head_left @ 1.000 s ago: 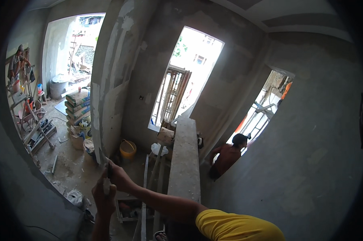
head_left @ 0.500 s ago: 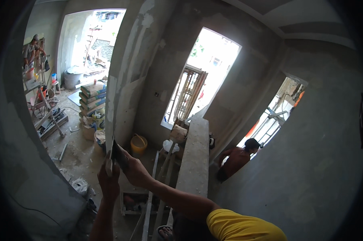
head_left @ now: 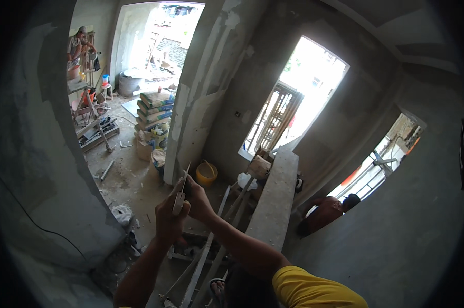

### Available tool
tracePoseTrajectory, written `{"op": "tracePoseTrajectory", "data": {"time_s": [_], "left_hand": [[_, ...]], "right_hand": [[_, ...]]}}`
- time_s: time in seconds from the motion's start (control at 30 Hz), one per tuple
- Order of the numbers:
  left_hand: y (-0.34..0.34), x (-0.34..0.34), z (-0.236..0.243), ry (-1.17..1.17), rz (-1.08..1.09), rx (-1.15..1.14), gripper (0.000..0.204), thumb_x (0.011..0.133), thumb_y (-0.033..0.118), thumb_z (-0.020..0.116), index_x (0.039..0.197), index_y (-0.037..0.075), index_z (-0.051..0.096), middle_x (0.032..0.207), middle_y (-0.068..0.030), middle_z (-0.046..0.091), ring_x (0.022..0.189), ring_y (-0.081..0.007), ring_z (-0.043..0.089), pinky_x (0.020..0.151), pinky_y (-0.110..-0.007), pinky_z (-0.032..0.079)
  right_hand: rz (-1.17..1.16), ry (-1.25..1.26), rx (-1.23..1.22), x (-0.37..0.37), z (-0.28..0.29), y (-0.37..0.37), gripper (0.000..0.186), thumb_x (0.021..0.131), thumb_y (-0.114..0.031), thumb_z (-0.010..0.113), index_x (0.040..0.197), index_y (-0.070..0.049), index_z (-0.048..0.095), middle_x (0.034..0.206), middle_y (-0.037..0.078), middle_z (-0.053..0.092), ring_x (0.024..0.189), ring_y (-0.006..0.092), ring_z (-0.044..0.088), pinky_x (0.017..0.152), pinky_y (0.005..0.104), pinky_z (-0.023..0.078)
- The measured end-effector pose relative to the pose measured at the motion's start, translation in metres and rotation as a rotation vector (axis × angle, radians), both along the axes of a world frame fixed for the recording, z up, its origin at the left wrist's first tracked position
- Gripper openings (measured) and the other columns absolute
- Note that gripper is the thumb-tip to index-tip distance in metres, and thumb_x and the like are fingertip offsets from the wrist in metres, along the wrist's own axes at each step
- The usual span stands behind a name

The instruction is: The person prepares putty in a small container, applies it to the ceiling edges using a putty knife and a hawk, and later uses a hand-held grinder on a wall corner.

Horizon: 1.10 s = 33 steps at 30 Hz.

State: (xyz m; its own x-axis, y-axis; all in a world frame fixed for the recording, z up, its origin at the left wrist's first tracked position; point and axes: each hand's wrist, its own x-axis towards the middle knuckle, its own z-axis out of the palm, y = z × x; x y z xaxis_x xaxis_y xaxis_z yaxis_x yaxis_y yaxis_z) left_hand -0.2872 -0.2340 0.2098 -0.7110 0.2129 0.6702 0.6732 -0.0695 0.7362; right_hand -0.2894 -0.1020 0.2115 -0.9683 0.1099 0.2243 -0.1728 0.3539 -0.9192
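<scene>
My two hands meet in front of the lower end of a wall edge, fingers closed. In my left hand is a putty knife with a pale handle end facing me. My right hand is wrapped round a thin flat blade, seen nearly edge-on. The two tools are close together, and I cannot tell whether they touch. My fingers hide much of both. The blade tip stands apart from the grey plaster in this view. A yellow sleeve covers my right upper arm.
Below me a long plank runs away beside metal poles. A yellow bucket stands by the wall. Stacked bags fill the doorway side. One person crouches at right; another stands far left.
The view has swung left, so the scene sits farther right. Both hands have drawn back from the wall edge and come together with the tools. The person at right has bent lower.
</scene>
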Motion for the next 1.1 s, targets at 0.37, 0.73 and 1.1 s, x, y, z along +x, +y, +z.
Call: {"op": "tracePoseTrajectory", "data": {"time_s": [0.37, 0.73, 1.1], "left_hand": [[-0.006, -0.012, -0.014, -0.152, 0.038, 0.044, 0.029, 0.093, 0.022, 0.061, 0.111, -0.002, 0.061, 0.073, -0.0125, 0.063, 0.068, -0.0125, 0.060, 0.061, -0.034, 0.048], [-0.021, -0.024, -0.031, -0.305, -0.012, 0.037, 0.045, 0.093, 0.023, 0.059, 0.133, 0.004, 0.052, 0.081, -0.0132, 0.064, 0.074, -0.0103, 0.058, 0.068, -0.031, 0.048], [-0.013, -0.027, -0.036, -0.413, -0.005, 0.141, 0.027, 0.093, 0.018, 0.061, 0.112, -0.001, 0.062, 0.082, -0.0146, 0.067, 0.076, -0.0129, 0.062, 0.070, -0.032, 0.050]], "right_hand": [[-0.022, 0.047, 0.057, 0.008, 0.013, -0.022, 0.055, 0.090, -0.001, 0.049, 0.144, -0.005, 0.039, 0.123, 0.019, 0.061, 0.118, 0.0202, 0.056, 0.101, 0.0315, 0.041], [-0.019, 0.191, 0.154, 0.007, 0.011, -0.030, 0.061, 0.085, 0.002, 0.048, 0.144, -0.007, 0.036, 0.113, 0.024, 0.065, 0.112, 0.0339, 0.062, 0.089, 0.0369, 0.049], [0.018, 0.212, 0.216, 0.012, 0.017, -0.026, 0.063, 0.085, 0.002, 0.049, 0.145, -0.003, 0.033, 0.114, 0.027, 0.063, 0.114, 0.0330, 0.061, 0.093, 0.0363, 0.047]]}}
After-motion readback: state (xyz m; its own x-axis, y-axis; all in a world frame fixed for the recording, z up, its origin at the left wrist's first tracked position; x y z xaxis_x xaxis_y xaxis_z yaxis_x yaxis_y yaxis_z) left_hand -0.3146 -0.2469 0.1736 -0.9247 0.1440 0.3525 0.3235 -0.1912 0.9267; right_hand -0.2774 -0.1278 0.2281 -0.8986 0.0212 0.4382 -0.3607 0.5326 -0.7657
